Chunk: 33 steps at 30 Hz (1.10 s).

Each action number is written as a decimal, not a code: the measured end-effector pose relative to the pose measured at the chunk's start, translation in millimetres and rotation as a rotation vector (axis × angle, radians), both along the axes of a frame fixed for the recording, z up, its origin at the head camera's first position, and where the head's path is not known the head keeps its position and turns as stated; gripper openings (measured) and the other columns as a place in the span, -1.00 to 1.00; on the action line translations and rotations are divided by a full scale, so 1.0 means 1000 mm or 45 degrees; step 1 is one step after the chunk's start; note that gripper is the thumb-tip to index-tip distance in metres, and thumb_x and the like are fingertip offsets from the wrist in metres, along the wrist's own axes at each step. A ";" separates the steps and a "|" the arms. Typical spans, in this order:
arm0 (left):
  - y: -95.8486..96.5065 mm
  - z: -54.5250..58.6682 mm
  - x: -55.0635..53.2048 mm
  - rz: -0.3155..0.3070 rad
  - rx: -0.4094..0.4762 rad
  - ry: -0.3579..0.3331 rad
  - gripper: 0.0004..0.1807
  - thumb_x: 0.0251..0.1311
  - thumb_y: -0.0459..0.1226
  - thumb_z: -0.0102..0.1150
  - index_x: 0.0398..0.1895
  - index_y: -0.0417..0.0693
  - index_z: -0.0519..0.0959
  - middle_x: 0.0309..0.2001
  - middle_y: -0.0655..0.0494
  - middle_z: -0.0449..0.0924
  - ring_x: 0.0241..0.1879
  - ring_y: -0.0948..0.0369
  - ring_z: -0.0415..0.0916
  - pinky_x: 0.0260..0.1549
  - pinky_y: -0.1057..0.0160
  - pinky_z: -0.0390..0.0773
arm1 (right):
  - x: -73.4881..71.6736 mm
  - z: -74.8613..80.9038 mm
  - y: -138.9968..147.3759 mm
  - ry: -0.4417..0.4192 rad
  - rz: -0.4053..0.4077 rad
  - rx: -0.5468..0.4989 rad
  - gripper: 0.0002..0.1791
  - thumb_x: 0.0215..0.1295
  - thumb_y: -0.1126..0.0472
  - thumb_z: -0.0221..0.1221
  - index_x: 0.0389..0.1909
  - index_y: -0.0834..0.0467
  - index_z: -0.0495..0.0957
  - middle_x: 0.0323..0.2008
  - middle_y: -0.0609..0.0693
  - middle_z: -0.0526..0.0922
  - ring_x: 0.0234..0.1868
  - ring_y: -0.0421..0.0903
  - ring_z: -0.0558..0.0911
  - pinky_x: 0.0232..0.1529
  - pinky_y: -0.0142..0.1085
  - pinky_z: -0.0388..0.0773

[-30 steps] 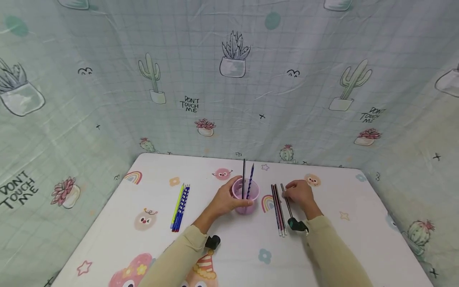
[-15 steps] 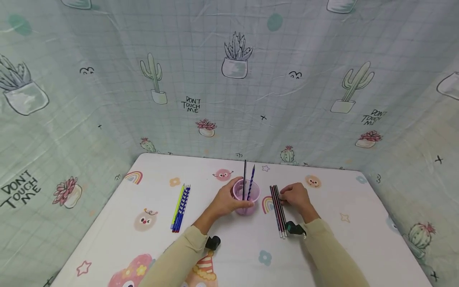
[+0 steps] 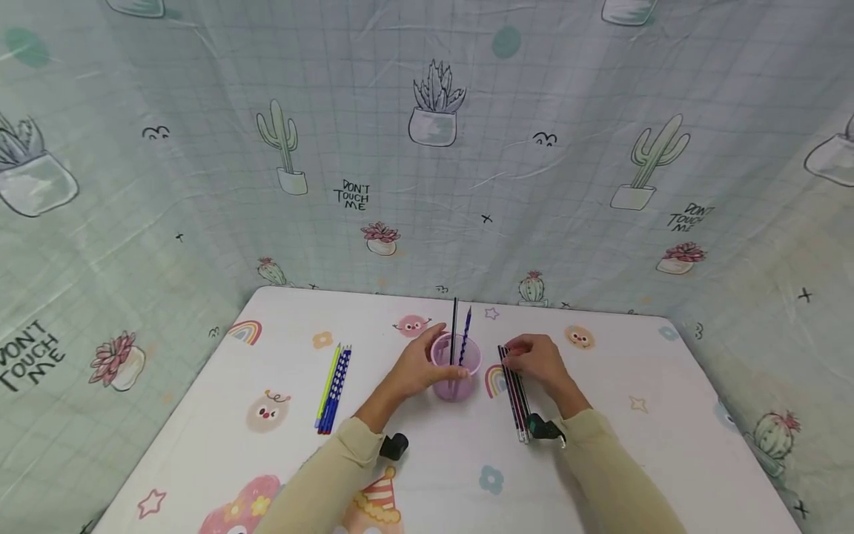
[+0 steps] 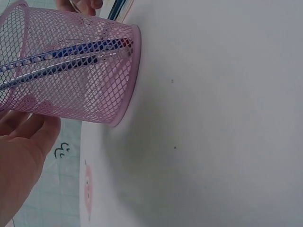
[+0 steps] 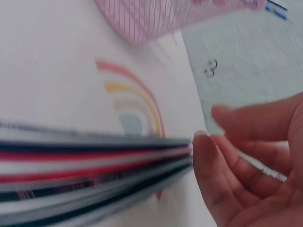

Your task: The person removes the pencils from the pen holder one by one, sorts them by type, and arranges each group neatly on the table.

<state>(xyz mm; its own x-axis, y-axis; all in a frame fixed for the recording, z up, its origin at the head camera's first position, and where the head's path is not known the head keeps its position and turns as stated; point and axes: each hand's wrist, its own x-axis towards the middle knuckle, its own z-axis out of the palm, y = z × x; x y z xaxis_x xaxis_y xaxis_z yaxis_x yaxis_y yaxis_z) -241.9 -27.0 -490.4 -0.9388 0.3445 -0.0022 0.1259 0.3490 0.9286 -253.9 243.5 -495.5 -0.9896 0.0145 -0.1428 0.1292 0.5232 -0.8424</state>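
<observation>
My left hand holds a pink mesh pencil cup around its side, thumb in front. Two pencils stand in the cup: a dark striped pencil and a blue dotted pencil. Right of the cup lies a row of striped pencils, side by side. At their far ends is my right hand. The right wrist view shows its thumb against or just beside the pencil ends, the index finger a little apart from it; no pencil sits between them.
Left of the cup, several blue dotted pencils lie together with a yellow-green pencil. They rest on a white table printed with cartoon figures. A patterned cloth hangs behind the table's far edge.
My right hand has slid one dark pencil leftward against the other striped pencils, then moved left over their far ends. The left hand stays on the cup.
</observation>
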 end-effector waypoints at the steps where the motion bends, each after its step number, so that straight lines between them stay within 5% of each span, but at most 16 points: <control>1: 0.000 0.001 -0.001 0.002 0.027 0.000 0.17 -0.01 0.00 0.64 0.63 -0.08 0.17 0.52 -0.10 0.39 0.48 -0.05 0.40 0.45 -0.09 0.43 | 0.000 0.001 -0.002 0.012 0.036 -0.016 -0.60 0.20 0.38 0.39 0.07 0.38 0.65 -0.15 0.24 0.74 -0.25 -0.11 0.67 -0.22 -0.37 0.63; 6: -0.002 0.007 -0.005 0.011 0.186 -0.016 0.12 0.04 -0.13 0.63 0.62 -0.13 0.17 0.49 -0.14 0.43 0.52 -0.06 0.35 0.50 -0.06 0.35 | 0.003 0.003 -0.016 -0.001 0.216 -0.105 -0.36 0.18 0.36 0.43 0.32 0.30 0.52 0.10 0.26 0.69 0.04 0.03 0.71 0.08 -0.18 0.72; 11: -0.003 0.012 -0.006 0.048 0.301 0.026 0.02 0.11 -0.23 0.58 0.60 -0.17 0.20 0.47 -0.18 0.44 0.50 -0.07 0.38 0.50 0.01 0.36 | 0.008 0.001 -0.032 0.027 0.405 -0.170 -0.15 0.12 0.36 0.48 0.46 0.20 0.37 0.34 0.24 0.56 0.36 0.23 0.57 0.35 0.11 0.56; 17: -0.001 0.023 -0.006 0.122 0.373 0.110 -0.11 0.14 -0.28 0.55 0.53 -0.19 0.32 0.40 -0.15 0.51 0.42 -0.05 0.48 0.43 0.07 0.46 | 0.015 -0.008 -0.052 0.096 0.475 -0.222 0.03 0.03 0.31 0.56 0.53 0.17 0.24 0.44 0.21 0.46 0.44 0.27 0.48 0.36 0.17 0.53; 21: 0.006 0.031 -0.003 0.164 0.332 0.129 -0.24 0.15 -0.24 0.55 0.43 -0.16 0.46 0.33 -0.13 0.57 0.32 -0.03 0.58 0.33 0.10 0.57 | 0.018 -0.013 -0.062 0.107 0.398 -0.148 0.06 -0.05 0.12 0.64 0.49 0.11 0.32 0.33 0.14 0.58 0.34 0.15 0.57 0.36 0.12 0.54; 26: 0.022 0.039 -0.003 0.210 0.237 0.128 -0.45 0.22 -0.30 0.47 0.29 -0.20 0.60 0.22 -0.16 0.68 0.19 -0.04 0.68 0.20 0.09 0.67 | 0.020 -0.014 -0.066 0.110 0.343 -0.099 0.01 -0.08 0.13 0.66 0.44 0.12 0.39 0.25 0.10 0.65 0.26 0.10 0.64 0.27 0.05 0.63; 33: 0.049 0.042 0.001 0.360 -0.024 0.190 -0.59 0.31 -0.33 0.38 0.22 -0.17 0.66 0.07 -0.10 0.78 0.01 0.05 0.76 0.05 0.10 0.75 | 0.024 -0.012 -0.071 0.172 0.391 -0.139 0.05 0.01 0.19 0.59 0.52 0.20 0.26 0.41 0.22 0.49 0.36 0.20 0.56 0.34 0.10 0.57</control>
